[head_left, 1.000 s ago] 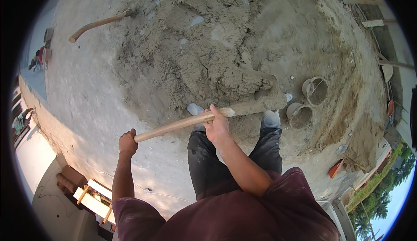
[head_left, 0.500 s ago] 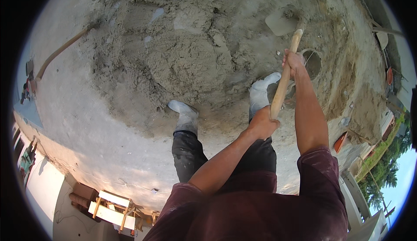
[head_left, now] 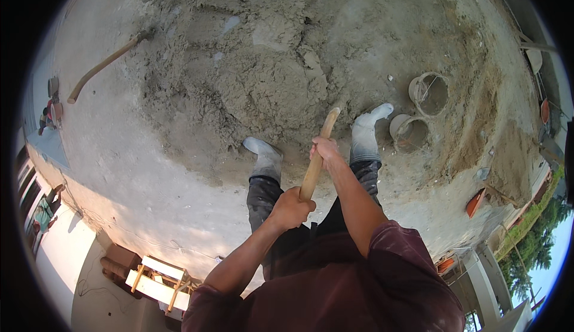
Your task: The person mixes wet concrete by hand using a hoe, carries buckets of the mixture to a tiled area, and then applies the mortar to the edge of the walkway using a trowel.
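My two hands are closed around the wooden handle of a hoe (head_left: 318,161). My left hand (head_left: 291,207) grips its lower part near my body. Further up the handle, my right hand (head_left: 326,150) holds on with wrapped fingers. The handle's far end points at the edge of a broad heap of wet grey mortar (head_left: 263,87); the blade itself cannot be made out now. My feet, in pale mud-coated boots (head_left: 266,157), stand apart at the near edge of the heap.
Two buckets (head_left: 429,94) stand right of my right boot. Another wooden handle (head_left: 104,70) lies at left, its end in the mortar. An orange-red object (head_left: 475,203) lies at right by a sand pile (head_left: 508,164). Other people (head_left: 46,209) are at far left; white-topped wooden furniture (head_left: 156,281) stands lower left.
Both hands have swung the hoe from the right toward the middle, nearer my body. Its grey blade, seen earlier on the mortar at right, no longer shows. Two buckets now show fully.
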Demonstrator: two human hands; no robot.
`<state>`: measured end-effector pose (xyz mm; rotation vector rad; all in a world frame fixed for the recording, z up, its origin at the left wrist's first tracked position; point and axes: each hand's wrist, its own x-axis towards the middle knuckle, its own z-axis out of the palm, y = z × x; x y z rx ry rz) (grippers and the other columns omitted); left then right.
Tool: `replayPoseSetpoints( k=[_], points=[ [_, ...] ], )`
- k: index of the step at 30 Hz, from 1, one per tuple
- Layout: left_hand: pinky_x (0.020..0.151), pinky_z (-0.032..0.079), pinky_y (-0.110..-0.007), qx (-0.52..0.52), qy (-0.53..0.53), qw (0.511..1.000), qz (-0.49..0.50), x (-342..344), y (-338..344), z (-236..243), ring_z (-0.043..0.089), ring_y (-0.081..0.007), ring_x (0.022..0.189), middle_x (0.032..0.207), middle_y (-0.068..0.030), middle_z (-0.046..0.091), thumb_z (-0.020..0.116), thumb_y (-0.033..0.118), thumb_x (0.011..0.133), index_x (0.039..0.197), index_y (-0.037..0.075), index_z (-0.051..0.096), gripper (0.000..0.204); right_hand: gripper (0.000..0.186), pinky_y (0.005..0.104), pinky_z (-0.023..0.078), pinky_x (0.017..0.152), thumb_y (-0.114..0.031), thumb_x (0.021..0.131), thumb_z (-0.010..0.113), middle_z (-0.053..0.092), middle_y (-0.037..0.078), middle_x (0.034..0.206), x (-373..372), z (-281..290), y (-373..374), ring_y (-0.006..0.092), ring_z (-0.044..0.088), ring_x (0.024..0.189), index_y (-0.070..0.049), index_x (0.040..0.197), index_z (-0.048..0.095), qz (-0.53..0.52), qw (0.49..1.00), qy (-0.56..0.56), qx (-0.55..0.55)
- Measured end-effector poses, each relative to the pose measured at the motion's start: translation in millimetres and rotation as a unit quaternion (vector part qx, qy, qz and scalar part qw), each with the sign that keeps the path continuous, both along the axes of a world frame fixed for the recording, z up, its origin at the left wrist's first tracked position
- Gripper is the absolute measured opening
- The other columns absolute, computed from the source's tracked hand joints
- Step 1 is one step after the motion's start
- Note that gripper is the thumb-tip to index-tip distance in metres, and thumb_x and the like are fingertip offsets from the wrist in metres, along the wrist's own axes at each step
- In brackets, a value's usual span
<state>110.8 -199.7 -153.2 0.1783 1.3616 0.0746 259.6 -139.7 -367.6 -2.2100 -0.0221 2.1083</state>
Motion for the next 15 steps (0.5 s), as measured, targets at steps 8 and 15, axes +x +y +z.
replayPoseSetpoints(
  k=[8, 15],
  points=[
    [0.068, 0.053, -0.044, 0.023, -0.060, 0.983, -0.170, -115, -36, 146, 0.069, -0.0327, 0.073, 0.074, -0.0196, 0.065, 0.068, 0.019, 0.082, 0.104, -0.005, 0.054, 0.035, 0.019, 0.0449, 0.054, 0.073, -0.014, 0.091, 0.068, 0.056, 0.006, 0.078, -26, 123, -31, 0.0231, 0.060, 0.074, -0.004, 0.097, 0.053, -0.250, 0.961, 0.114, 0.027],
    [0.068, 0.054, -0.050, 0.113, 0.174, 0.919, -0.336, -271, -189, 120, 0.068, -0.0440, 0.075, 0.078, -0.0187, 0.069, 0.072, 0.011, 0.076, 0.096, 0.005, 0.061, 0.024, 0.021, 0.0460, 0.055, 0.087, -0.016, 0.096, 0.069, 0.057, 0.007, 0.088, -99, 103, -40, 0.0238, 0.059, 0.080, -0.004, 0.103, 0.054, -0.256, 0.965, 0.032, 0.039]
  ],
)
